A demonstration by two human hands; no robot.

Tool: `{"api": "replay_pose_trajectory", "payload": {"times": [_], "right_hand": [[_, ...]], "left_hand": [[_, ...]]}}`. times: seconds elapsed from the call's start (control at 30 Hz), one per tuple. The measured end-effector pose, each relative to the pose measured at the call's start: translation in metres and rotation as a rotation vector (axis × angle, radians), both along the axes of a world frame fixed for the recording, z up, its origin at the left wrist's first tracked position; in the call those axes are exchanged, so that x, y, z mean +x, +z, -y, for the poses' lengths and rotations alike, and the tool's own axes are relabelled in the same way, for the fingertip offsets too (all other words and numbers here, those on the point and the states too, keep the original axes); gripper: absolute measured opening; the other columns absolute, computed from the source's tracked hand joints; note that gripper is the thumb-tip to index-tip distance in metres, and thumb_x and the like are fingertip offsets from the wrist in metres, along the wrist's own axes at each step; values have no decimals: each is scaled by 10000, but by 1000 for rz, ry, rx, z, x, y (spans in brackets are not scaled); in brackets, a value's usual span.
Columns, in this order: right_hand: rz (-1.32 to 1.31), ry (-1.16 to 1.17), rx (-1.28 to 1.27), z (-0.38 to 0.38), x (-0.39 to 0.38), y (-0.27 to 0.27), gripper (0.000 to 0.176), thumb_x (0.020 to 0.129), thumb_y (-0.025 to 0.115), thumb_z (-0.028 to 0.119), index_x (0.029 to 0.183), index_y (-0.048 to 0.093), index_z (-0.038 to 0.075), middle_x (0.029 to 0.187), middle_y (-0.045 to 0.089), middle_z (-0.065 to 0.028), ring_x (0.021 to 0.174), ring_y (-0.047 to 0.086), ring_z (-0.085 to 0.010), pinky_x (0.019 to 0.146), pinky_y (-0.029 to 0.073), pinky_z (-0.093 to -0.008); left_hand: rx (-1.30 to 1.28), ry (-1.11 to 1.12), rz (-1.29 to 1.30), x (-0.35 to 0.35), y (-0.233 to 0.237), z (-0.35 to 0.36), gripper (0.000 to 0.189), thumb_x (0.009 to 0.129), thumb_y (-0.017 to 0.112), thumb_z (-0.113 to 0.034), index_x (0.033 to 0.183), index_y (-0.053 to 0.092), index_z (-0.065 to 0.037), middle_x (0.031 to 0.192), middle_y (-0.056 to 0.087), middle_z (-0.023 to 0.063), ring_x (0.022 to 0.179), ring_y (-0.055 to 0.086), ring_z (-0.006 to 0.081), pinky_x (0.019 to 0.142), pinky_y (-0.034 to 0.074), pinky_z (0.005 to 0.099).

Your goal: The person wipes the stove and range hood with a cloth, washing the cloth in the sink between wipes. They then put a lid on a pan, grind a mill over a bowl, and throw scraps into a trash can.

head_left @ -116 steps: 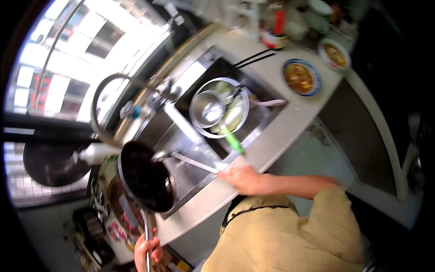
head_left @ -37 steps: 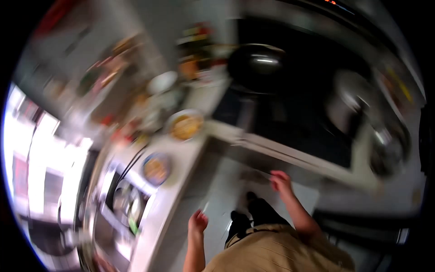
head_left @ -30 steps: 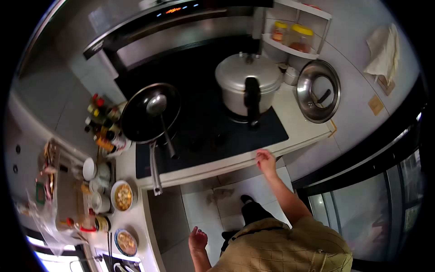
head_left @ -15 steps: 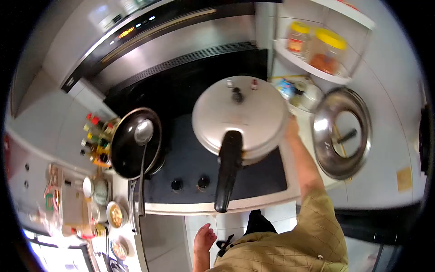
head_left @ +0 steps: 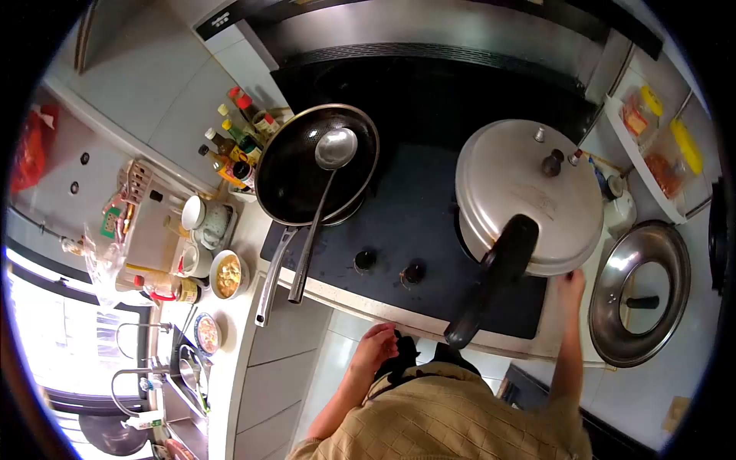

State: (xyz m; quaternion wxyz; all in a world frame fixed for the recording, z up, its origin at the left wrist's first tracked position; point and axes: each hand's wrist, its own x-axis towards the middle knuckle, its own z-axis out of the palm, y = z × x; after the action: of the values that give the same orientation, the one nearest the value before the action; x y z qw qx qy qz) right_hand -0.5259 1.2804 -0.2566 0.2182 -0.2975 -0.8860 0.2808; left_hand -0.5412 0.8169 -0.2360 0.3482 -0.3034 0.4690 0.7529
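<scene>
Left hand [head_left: 375, 349] empty, loosely half-curled; right hand [head_left: 570, 285] at the near right side of the pressure cooker [head_left: 510, 169], grip unclear.

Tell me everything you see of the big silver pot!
The silver pot looks like dull metal. Its round lid is on, with a dark knob and two small fittings. A thick black handle sticks out toward the person. It stands upright on the black stovetop. The right hand is beside it; I can't tell whether they touch.
</scene>
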Motion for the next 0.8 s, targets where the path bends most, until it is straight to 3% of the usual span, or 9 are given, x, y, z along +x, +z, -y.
{"api": "replay_pose_trajectory", "payload": {"times": [0.03,0.1,0.13,0.17,0.23,0.3,0.37,0.53,0.8], "right_hand": [[-175,100,-254,7,25,-44,15,810,527,49,801,525,60,639,502,-12,536,485,-95,472,396,-250],[-142,277,-907,125,39,28,89,788,541,1,800,517,87,631,463,13,520,460,-61,457,384,-199],[-139,445,-333,162,31,25,120,771,554,-8,849,531,82,654,481,6,546,476,-80,479,401,-209],[-169,549,-360,210,14,72,189,726,593,-14,891,535,58,729,514,-17,607,507,-121,520,417,-251],[-426,661,-144,255,-23,35,245,691,612,-8,919,545,49,821,530,-64,688,540,-194,591,444,-305],[-225,700,-203,284,-69,68,378,697,608,-14,1056,516,61,902,538,-134,793,561,-313,651,471,-355],[-364,631,-52,313,-121,71,402,693,570,-20,1082,512,61,997,496,-159,893,537,-313,735,462,-364],[118,585,219,337,-221,8,392,713,579,40,1100,544,92,1136,490,-127,1018,503,-311,848,443,-376],[253,881,-2,443,-220,2,243,865,458,297,989,598,141,996,602,-103,928,583,-277,812,453,-416]], "left_hand": [[-25,-37,-42,-5,6,-2,222,831,542,-114,1047,532,-62,700,539,15,559,540,123,524,493,271],[-98,-103,-181,-17,13,-5,242,824,553,-112,1061,536,-68,721,535,17,574,538,112,530,484,259],[-75,-120,-253,-22,16,-6,253,819,561,-111,1068,540,-73,745,531,22,578,535,108,540,477,248],[-65,-124,-275,-30,21,-5,250,818,562,-111,1065,542,-74,749,530,22,577,534,109,540,475,245],[-41,-124,-317,-43,27,-4,246,816,565,-111,1059,546,-78,756,529,23,573,532,111,541,469,240],[-63,-96,-318,-49,23,5,248,811,562,-103,1057,546,-75,744,529,21,564,530,114,532,461,241],[-87,-52,-289,-53,28,23,243,810,556,-96,1052,548,-72,731,528,21,565,530,116,532,461,243],[-222,7,-182,-38,13,84,254,786,566,-103,1033,555,-46,711,525,35,546,534,129,510,482,272],[-461,101,-429,-54,-12,138,283,783,558,-57,1061,536,-12,748,538,47,635,551,137,533,487,252]]}}
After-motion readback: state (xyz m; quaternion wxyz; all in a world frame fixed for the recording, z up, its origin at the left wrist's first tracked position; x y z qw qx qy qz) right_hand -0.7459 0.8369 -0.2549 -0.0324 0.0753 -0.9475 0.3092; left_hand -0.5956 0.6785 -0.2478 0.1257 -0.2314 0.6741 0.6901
